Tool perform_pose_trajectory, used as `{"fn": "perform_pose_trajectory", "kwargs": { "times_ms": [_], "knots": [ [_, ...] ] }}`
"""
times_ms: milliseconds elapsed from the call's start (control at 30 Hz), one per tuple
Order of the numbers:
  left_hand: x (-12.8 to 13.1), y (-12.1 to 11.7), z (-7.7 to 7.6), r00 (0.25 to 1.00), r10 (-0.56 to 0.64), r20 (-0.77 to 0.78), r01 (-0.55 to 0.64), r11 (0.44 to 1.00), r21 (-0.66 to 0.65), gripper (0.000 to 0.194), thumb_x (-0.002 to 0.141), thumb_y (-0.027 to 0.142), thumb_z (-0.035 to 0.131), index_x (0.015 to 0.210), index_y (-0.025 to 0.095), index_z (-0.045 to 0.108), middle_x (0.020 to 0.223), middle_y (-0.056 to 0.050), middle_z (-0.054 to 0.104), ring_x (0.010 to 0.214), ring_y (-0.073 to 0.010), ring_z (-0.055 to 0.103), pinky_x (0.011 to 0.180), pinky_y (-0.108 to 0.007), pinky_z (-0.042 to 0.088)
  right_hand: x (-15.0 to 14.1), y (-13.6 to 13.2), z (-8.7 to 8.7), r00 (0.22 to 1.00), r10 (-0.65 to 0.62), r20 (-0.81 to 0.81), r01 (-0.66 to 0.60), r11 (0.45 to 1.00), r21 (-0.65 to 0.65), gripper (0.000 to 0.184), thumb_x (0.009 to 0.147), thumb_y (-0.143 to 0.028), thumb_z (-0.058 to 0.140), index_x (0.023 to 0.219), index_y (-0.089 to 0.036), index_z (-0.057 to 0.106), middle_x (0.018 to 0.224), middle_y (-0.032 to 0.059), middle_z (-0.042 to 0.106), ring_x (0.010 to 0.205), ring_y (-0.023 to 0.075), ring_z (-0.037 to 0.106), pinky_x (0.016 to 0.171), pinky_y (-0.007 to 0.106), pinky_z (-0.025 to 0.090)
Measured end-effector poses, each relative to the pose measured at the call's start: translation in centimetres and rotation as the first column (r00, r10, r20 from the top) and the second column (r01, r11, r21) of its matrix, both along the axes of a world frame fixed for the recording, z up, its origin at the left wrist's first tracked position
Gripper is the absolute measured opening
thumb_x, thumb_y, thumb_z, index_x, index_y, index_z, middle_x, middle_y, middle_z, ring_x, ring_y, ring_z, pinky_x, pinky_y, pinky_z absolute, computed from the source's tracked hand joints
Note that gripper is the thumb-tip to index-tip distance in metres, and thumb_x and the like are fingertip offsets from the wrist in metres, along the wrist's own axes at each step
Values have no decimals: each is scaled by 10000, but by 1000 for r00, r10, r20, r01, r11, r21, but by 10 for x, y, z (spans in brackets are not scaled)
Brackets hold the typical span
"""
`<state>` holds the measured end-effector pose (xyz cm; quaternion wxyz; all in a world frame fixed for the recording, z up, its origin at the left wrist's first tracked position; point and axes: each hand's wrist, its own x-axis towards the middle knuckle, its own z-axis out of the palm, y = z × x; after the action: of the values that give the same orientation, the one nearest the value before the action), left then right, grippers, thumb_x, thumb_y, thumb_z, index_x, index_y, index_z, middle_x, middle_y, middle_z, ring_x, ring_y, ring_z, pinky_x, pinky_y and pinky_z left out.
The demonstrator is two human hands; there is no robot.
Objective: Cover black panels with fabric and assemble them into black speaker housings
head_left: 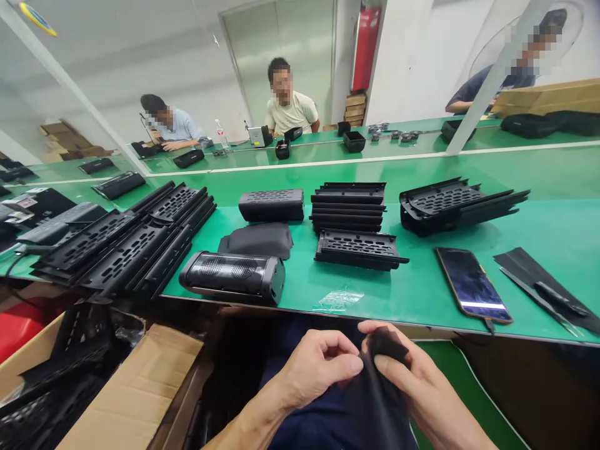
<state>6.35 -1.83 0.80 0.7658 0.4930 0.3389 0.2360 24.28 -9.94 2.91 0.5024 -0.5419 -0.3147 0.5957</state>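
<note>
A thin black cloth sheet, slightly see-through at its top, hangs over my lap below the table edge. My right hand grips its upper part, thumb in front and fingers behind. Thumb and forefinger of my left hand are pinched together at the sheet's left edge. On the table ahead lies a black speaker body with two round perforated areas. A flat stack of black sheets rests just behind it. To its right is a slotted black housing shell.
More slotted shells are piled at left, mid-table and right. A phone with a cable and tweezers on a black strip lie at right. A carton stands lower left. Three people sit across the table.
</note>
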Motion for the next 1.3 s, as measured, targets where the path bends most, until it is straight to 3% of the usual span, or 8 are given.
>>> {"fn": "perform_pose_trajectory", "kwargs": {
  "times_ms": [167, 467, 633, 733, 800, 900, 1100, 1300],
  "knots": [
    [-8, -6, -5, 998, 58, -32, -59, 997, -44, 398, 749, 477, 883, 775, 126, 697, 626, -29, 662, 525, -126, 573, 560, -260, 482, -12, -7, -10, 984, 37, -175, -53, 995, -87, 878, 719, -575, 905, 1466, -326, 518, 1081, 18, 701, 1011, 260, 665, 894, 374, 509],
    [-17, -12, -20, 998, 46, -38, -44, 997, 57, 470, 902, 587, 728, 731, 185, 554, 523, 59, 478, 481, -82, 382, 518, -242, 298, -11, -6, -29, 973, 167, -157, -184, 978, -98, 756, 794, -494, 883, 1441, -291, 548, 1006, 11, 682, 949, 232, 623, 860, 375, 494],
    [-17, -9, -26, 987, 158, 13, -158, 987, -5, 528, 893, 640, 722, 707, 217, 467, 516, 86, 392, 475, -82, 309, 500, -246, 267, -12, -7, -29, 977, 186, -108, -195, 978, -77, 705, 788, -501, 889, 1397, -296, 599, 954, -12, 646, 887, 192, 579, 811, 335, 461],
    [-23, -3, -31, 972, 233, -36, -232, 972, 34, 626, 905, 703, 671, 608, 208, 429, 484, 68, 383, 465, -75, 308, 503, -240, 288, -15, -8, -28, 983, 134, -124, -148, 983, -110, 689, 763, -503, 906, 1356, -294, 624, 937, -25, 648, 829, 166, 572, 759, 306, 451],
    [-28, -5, -37, 977, 212, -38, -211, 977, 6, 689, 917, 787, 567, 609, 172, 530, 582, -14, 548, 539, -106, 482, 574, -245, 401, -17, -8, -29, 989, 76, -131, -93, 987, -133, 676, 743, -501, 920, 1320, -288, 640, 940, -29, 657, 800, 158, 575, 733, 297, 453],
    [-32, -19, -44, 998, 60, 30, -55, 986, -157, 641, 824, 773, 705, 890, 136, 691, 868, -104, 707, 762, -211, 673, 710, -322, 534, -21, -7, -36, 996, 8, -88, -19, 992, -125, 653, 741, -519, 922, 1284, -271, 658, 961, -6, 692, 866, 194, 624, 788, 320, 490],
    [-40, -38, -45, 978, 211, 6, -206, 962, -178, 481, 768, 504, 885, 720, 157, 555, 612, 21, 568, 556, -79, 463, 561, -203, 344, -10, -7, -44, 972, -147, -182, 113, 976, -185, 452, 825, -526, 872, 1132, -210, 768, 1037, 66, 769, 937, 224, 685, 825, 314, 551],
    [-50, -31, -38, 966, 257, 27, -247, 948, -203, 470, 779, 510, 873, 746, 164, 557, 669, -41, 696, 546, -117, 580, 541, -216, 431, 2, -16, -43, 959, -234, -158, 195, 954, -228, 443, 826, -520, 874, 1135, -211, 801, 1020, 66, 796, 784, 183, 676, 653, 249, 543]
  ]
}}
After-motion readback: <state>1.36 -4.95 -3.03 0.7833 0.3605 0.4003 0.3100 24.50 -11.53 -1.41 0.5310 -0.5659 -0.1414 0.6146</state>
